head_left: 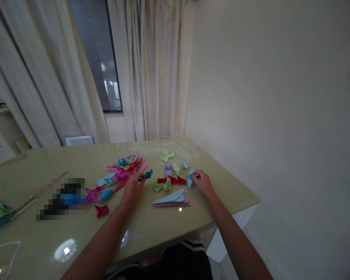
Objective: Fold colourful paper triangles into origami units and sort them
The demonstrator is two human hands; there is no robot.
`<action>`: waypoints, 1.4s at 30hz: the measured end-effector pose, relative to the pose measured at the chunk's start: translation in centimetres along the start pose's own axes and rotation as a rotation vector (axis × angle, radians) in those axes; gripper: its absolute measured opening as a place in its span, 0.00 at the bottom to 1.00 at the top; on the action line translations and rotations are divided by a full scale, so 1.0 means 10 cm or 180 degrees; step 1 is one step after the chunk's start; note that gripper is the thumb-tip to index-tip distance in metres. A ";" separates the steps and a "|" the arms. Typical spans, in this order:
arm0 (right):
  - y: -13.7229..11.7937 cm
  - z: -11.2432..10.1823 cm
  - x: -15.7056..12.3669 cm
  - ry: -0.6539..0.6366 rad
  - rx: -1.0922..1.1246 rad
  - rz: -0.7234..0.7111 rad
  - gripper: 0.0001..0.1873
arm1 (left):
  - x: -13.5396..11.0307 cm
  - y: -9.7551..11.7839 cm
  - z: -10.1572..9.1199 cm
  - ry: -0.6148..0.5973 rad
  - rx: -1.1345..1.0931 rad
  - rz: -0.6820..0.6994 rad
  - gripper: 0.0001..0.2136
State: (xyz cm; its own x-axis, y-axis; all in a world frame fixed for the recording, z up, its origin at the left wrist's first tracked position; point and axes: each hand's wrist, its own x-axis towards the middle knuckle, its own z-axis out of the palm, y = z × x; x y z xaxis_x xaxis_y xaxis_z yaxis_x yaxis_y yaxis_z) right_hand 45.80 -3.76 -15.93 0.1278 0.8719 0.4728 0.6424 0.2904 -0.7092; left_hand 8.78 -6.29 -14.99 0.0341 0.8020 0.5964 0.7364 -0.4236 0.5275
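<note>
My left hand (134, 187) pinches a small dark blue folded-paper piece (149, 174) just above the table. On the right, my right hand (202, 182) grips a light blue folded-paper piece (189, 177) between thumb and fingers. Between the hands lie dark red folded pieces (177, 180) and green folded pieces (162, 186). Behind them are a purple piece (168, 169), a pale green piece (176, 168) and another light blue piece (185, 164). Nearer to me, a stack of flat folded paper triangles (172, 198) rests on the table.
A pile of coloured folded paper (125, 169) lies beyond my left hand. A red folded piece (102, 210) sits left of my forearm. Farther left are a pixelated area and paper with long stems (1, 213). The glossy table (221, 186) has its right corner near a wall (265, 97).
</note>
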 end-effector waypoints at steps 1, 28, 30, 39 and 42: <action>0.01 0.00 0.02 0.0037 -0.0032 0.0022 0.11 | 0.00 0.00 0.01 0.0024 -0.0035 -0.0012 0.04; -1.03 0.49 -0.05 -0.0856 0.0871 -0.1893 0.12 | -0.07 0.41 -0.01 0.0328 -0.0273 0.1364 0.12; -1.05 0.49 -0.08 -0.0738 0.0886 -0.1818 0.12 | -0.06 0.41 -0.03 0.0221 -0.0107 0.1308 0.13; -0.31 -0.23 -0.14 0.0522 0.0164 -0.0075 0.19 | 0.00 -0.02 -0.41 -0.0584 0.2254 -0.1038 0.15; -0.18 -0.22 -0.20 0.0218 0.0089 0.0174 0.19 | 0.02 -0.08 -0.43 -0.0686 0.2116 -0.0965 0.16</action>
State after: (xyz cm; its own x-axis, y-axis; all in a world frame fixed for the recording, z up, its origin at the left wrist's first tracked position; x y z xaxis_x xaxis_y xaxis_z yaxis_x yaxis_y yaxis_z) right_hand 46.10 -6.89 -14.44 0.2141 0.8579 0.4671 0.6119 0.2549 -0.7487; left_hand 5.27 -7.63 -12.73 -0.1538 0.9362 0.3162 0.9842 0.1166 0.1335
